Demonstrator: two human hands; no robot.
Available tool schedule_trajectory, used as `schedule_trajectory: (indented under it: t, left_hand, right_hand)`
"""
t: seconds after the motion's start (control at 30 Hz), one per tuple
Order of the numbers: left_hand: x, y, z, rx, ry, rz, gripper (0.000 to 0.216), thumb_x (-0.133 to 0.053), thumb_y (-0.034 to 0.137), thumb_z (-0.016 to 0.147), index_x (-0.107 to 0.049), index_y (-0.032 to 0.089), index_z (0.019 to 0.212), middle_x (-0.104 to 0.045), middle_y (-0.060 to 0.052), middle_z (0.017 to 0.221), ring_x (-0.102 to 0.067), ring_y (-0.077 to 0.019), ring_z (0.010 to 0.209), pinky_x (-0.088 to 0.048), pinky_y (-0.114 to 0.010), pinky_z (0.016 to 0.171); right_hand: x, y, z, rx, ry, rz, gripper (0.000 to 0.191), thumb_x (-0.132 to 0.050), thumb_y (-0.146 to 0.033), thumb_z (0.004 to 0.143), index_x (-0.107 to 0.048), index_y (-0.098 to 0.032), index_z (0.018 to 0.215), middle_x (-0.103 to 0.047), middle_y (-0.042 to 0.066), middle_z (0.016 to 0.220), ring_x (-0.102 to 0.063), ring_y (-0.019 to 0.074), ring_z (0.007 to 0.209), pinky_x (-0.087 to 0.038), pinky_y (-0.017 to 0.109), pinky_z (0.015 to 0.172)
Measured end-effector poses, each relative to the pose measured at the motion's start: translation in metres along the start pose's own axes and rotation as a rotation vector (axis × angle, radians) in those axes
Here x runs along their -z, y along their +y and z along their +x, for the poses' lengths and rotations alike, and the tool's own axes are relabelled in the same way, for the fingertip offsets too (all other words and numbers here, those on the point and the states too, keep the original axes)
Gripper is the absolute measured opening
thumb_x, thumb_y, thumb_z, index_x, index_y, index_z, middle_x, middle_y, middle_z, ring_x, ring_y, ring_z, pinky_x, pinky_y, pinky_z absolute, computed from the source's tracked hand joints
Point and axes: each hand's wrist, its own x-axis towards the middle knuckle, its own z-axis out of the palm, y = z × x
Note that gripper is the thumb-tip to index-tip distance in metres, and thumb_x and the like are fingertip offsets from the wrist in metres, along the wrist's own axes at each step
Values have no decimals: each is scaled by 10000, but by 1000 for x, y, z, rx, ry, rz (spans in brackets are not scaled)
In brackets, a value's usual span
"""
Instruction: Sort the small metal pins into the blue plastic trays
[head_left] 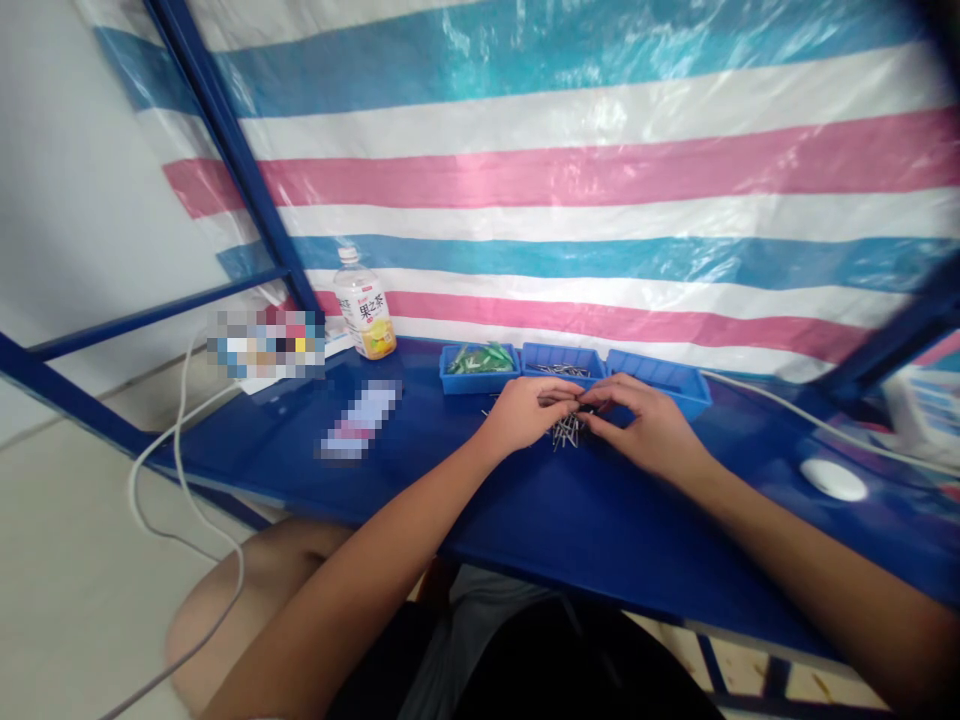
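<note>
Metallic pins (566,432) beneath the curled left hand (525,412) and right hand (651,425), holds indiscernible, seem mid-handling; the next move likely calls for fine pinching.

capped bottle (366,312) | white mouse (834,479) | left-side white cable (178,445) | striped sheet (525,182) behind

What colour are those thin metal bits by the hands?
The metal bits look silvery grey, best seen in the head view.
</note>
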Motion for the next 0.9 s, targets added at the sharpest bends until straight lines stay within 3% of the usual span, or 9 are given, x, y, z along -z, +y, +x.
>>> schedule_trajectory:
  t: [0.27,0.4,0.5,0.63,0.9]
  left_hand:
    - [-3,-1,-1,82,108,-74,366,-812,157,828,-567,184,1098,-806,-90,984,-795,-205,892,-595,-285,757]
    - [-4,-2,-1,56,98,-21,367,-781,124,809,-548,190,1085,-787,-76,1002,-789,-198,864,-596,-287,739]
    - [-4,-4,0,-2,55,-3,327,-756,81,800,-575,173,1056,-780,-83,999,-781,-185,878,-620,-327,823]
    - [-3,-9,1,-43,52,5,294,-754,71,812,-626,154,1063,-796,-105,1010,-775,-175,898,-628,-370,905]
    - [-2,-8,1,-39,85,51,347,-760,118,847,-665,157,1178,-812,-117,1056,-778,-177,880,-638,-372,880]
  right_hand:
    - [1,-4,0,-43,4,9,119,-711,-357,982,-744,-244,997,-745,73,1010,-719,239,884,-603,405,798]
    - [0,-1,-2,-93,14,33,264,-685,-359,996,-706,-247,1234,-759,70,1025,-735,242,883,-614,400,776]
    - [1,0,-2,-18,-29,-4,319,-591,-305,1032,-685,-268,1334,-756,82,1085,-734,260,959,-613,438,854]
    - [2,0,-1,39,-36,-51,248,-554,-260,1027,-740,-267,1190,-754,94,1111,-728,277,1006,-607,449,881]
    - [2,1,0,-13,-79,-88,168,-605,-305,1011,-753,-245,1063,-750,83,996,-701,241,840,-588,398,755]
